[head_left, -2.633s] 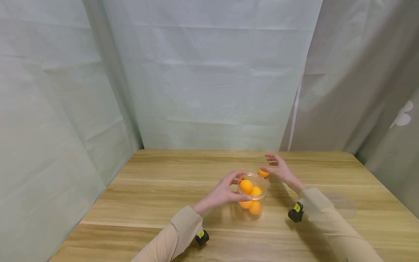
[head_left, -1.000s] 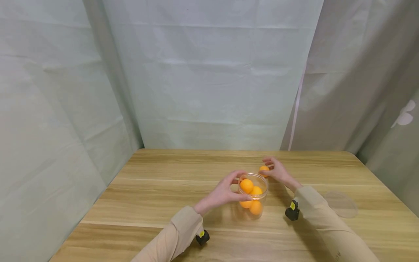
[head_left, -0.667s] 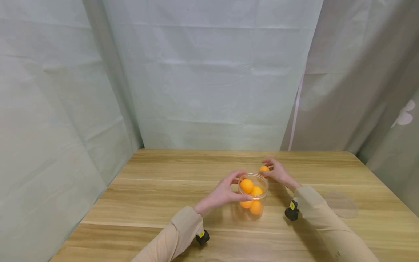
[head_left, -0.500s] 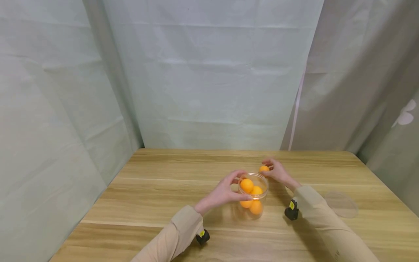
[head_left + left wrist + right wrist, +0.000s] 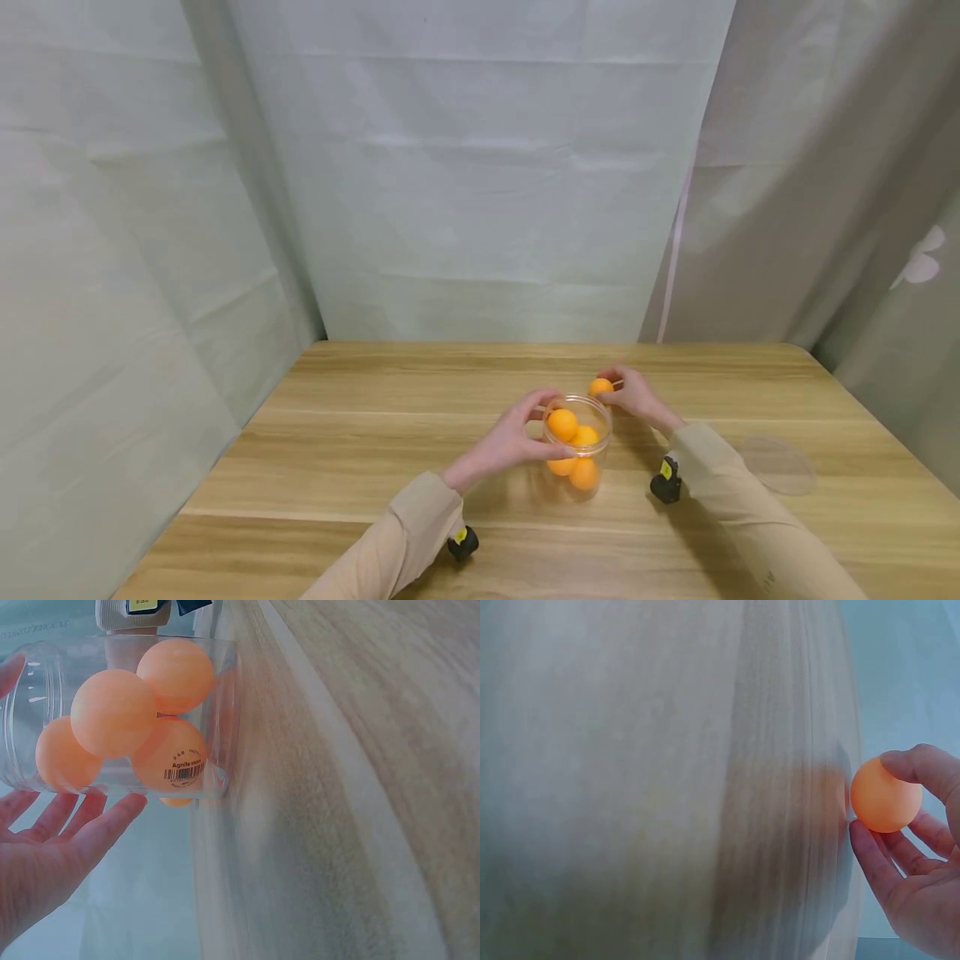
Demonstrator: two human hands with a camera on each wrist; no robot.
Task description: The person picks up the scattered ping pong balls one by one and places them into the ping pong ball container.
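Orange balls (image 5: 562, 425), clear jar (image 5: 592, 487), light wood-grain table (image 5: 375, 433) (pale streaks), beige sleeves (image 5: 405, 542), grey-green curtains (image 5: 480, 192)

clear plastic jar (image 5: 578, 450): round, open-topped, upright on the wood surface at lower centre of the head view; holds several orange balls (image 5: 562, 425) stacked to near the rim, one in the left wrist view bearing a small barcode label (image 5: 185, 769). loose orange ball (image 5: 600, 387): plain, matte, just behind the jar's far right rim, lifted slightly above the wood in the right wrist view (image 5: 886, 794).
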